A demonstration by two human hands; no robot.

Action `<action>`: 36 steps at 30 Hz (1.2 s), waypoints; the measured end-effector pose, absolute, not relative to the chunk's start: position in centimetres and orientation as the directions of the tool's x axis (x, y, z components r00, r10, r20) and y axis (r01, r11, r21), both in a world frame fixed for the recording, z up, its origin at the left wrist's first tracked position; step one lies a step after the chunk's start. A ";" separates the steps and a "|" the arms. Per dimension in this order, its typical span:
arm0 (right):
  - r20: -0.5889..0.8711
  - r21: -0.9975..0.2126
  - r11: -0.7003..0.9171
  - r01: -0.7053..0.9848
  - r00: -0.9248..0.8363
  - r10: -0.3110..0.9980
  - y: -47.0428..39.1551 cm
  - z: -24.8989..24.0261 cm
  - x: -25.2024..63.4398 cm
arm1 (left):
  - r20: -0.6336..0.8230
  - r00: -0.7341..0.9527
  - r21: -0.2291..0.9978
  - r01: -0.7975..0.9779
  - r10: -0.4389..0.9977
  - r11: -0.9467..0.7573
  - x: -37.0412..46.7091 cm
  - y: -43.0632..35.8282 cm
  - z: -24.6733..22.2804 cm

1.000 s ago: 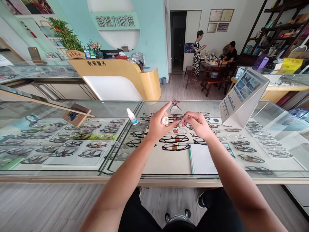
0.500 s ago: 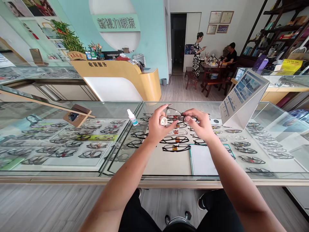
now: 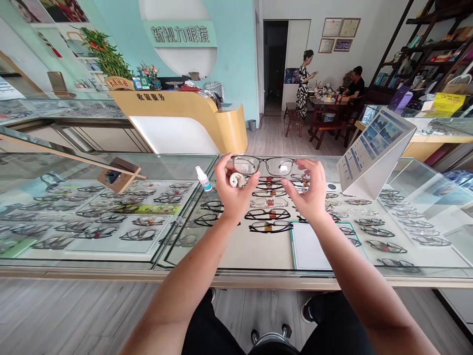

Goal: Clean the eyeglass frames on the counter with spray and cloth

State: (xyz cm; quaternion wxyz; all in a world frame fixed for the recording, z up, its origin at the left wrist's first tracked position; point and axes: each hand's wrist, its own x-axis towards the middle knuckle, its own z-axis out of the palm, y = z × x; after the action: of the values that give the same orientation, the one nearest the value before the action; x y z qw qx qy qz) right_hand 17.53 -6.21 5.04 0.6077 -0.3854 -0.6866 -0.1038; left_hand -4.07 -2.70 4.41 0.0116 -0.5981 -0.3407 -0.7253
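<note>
A pair of dark-framed glasses (image 3: 263, 160) is held up level above the glass counter, its lenses facing me. My left hand (image 3: 235, 190) grips the left end of the frame and also keeps a rolled white cloth (image 3: 237, 180) against its palm. At the opposite end, the fingers of my right hand (image 3: 307, 190) hold the frame near the hinge, thumb lower and apart from it. A white spray bottle (image 3: 203, 179) with a blue label stands on the counter left of my left hand.
Below the glass of the counter (image 3: 236, 278) lie rows of glasses and a white pad (image 3: 312, 246). A tilted display card (image 3: 375, 150) stands at right, a wooden-backed mirror (image 3: 117, 176) at left. Two people are at a far table (image 3: 325, 102).
The glasses have turned from a slant to level, facing me, and risen slightly. My left hand has shifted a little left, and my right hand has moved to the frame's right end.
</note>
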 end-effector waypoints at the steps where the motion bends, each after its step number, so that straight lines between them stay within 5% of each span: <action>1: 0.913 -0.331 0.674 0.660 0.045 0.405 -6.2 5.0 17.5 | 0.878 -0.281 0.476 0.431 0.388 -0.767 -4.1 -2.7 4.3; 23: 0.901 -0.392 0.670 0.630 0.118 0.417 -6.2 4.8 17.3 | 0.826 -0.197 0.559 0.406 0.528 -0.723 -4.2 -2.3 3.5; 36: 0.928 -0.349 0.683 0.642 0.139 0.344 -5.6 4.5 17.5 | 0.907 -0.140 0.416 0.453 0.398 -0.789 -4.2 -2.2 3.5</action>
State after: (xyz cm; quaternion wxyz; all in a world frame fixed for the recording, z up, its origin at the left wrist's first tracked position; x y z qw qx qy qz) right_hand 17.48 -5.62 4.46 0.6510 -0.3817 -0.6461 -0.1143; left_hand -4.19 -2.25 3.49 0.0204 -0.6554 -0.3245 -0.6817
